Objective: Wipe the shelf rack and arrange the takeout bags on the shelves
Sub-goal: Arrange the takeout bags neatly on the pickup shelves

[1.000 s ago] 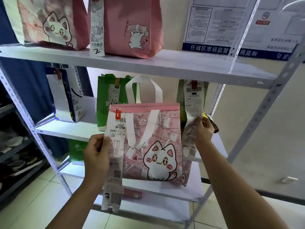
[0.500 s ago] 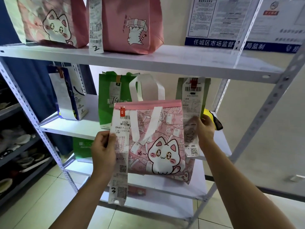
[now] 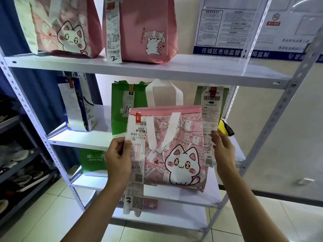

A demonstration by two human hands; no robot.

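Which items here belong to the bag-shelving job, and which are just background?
Job: pink cat bag held by left hand and right hand; its receipt; shelf rack; shelved green bag; yellow cloth.
Background: wall notice; dark side rack.

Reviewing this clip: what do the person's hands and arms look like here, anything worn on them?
Both arms are bare as far as the frame's bottom edge, with no sleeves in view. The left hand and right hand wear no gloves, and no rings, watch or bracelet show. Fingernails look short and unpainted.
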